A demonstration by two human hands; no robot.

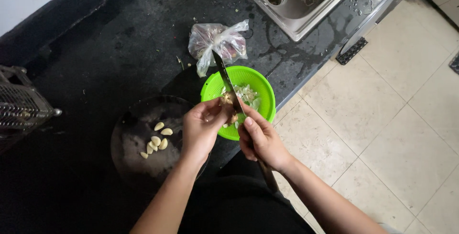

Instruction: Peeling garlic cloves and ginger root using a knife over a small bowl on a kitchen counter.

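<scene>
Head view | left hand (203, 126) pinches garlic (228, 101) | right hand (260, 138) grips knife (228, 83)

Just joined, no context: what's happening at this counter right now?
A person stands at a black stone counter, peeling garlic over a round green plastic colander that holds papery skins. The left hand pinches a garlic piece while the right hand works a long kitchen knife against it. Several peeled garlic cloves lie in a round dark dish beside the colander. A knotted clear plastic bag sits behind, near the steel sink.
</scene>
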